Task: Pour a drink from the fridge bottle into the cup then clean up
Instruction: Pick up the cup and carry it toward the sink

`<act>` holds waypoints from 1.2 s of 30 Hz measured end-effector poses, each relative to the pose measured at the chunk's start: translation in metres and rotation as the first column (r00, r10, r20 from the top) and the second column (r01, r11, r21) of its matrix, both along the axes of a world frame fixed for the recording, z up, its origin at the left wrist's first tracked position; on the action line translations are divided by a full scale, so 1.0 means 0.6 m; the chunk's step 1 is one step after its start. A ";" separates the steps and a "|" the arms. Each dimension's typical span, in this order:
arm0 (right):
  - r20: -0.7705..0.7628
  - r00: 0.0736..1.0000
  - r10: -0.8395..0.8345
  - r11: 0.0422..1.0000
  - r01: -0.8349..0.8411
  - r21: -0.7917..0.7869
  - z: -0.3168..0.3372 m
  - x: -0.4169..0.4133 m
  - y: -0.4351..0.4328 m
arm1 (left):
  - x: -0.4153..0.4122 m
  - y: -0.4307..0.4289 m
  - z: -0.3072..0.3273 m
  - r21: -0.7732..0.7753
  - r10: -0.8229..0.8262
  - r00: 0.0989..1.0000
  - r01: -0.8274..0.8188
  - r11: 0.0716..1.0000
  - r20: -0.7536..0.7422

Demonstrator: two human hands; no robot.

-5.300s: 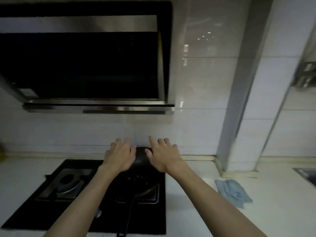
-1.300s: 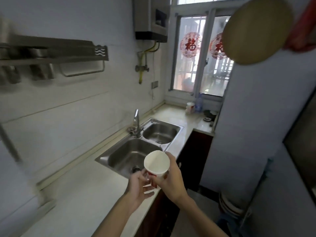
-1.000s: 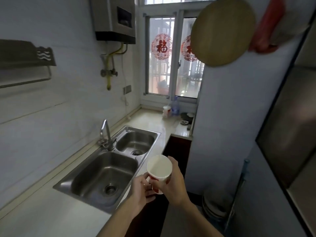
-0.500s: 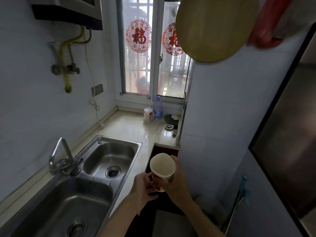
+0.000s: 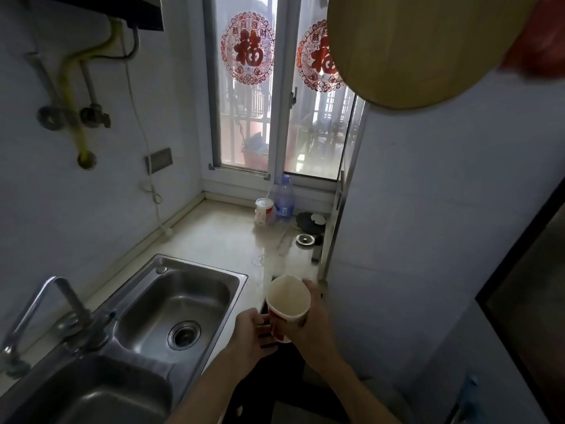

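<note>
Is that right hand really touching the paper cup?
Touching. The head view shows the right hand wrapped round the paper cup, fingers curled against its side.

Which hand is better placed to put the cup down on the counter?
Probably right: the right hand wraps the cup, close to the counter edge; the left hand holds only its base.
</note>
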State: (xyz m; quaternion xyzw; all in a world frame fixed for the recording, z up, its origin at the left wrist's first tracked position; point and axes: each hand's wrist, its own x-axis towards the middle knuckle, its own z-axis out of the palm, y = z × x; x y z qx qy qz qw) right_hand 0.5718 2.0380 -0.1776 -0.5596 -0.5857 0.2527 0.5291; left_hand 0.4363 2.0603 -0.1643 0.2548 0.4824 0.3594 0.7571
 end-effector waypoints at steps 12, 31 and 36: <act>-0.001 0.994 0.107 0.993 -0.106 -0.056 -0.040 0.090 0.235 | 0.087 0.214 -0.028 -0.024 0.215 0.976 -0.216 0.976 -0.032; 0.130 0.984 0.121 0.974 -0.093 -0.204 -0.162 0.080 0.598 | 0.088 0.574 -0.143 -0.185 0.243 0.959 -0.268 0.946 -0.146; 0.121 0.986 0.117 0.970 -0.087 -0.227 -0.182 0.076 0.669 | 0.086 0.654 -0.175 -0.251 0.238 0.959 -0.270 0.930 -0.152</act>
